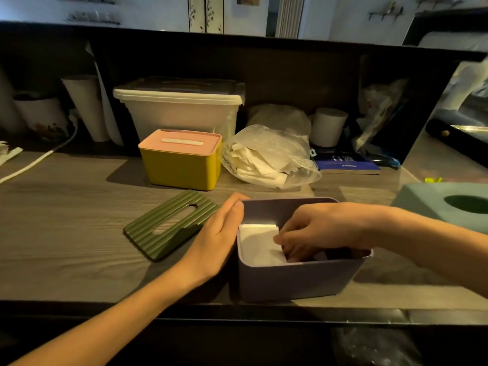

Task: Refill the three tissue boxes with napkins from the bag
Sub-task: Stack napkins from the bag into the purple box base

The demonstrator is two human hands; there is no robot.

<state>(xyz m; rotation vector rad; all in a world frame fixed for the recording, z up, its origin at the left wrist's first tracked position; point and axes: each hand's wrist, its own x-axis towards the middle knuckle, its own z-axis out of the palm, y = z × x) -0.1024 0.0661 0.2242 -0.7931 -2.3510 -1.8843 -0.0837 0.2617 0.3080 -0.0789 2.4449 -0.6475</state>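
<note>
Napkins going into the purple box [295, 281] — you're mid-fill.

Your left hand [219, 233] lies flat against its nine-o'clock wall, your right hand [317, 233] pinches the napkin stack [257, 244] inside; bag [269, 157] at twelve. Press crooked and the stack could buckle — the green lid [169, 223] won't seat.

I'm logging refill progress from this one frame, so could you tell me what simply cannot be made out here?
- Head view: right hand's fingertips, hidden inside the purple box, so its grip on the napkins is unclear.
- Yellow box: contents hidden by its pink lid.
- Teal box: cut off by the right edge.
- Bag: napkin count blurred by crumpled plastic.
</note>
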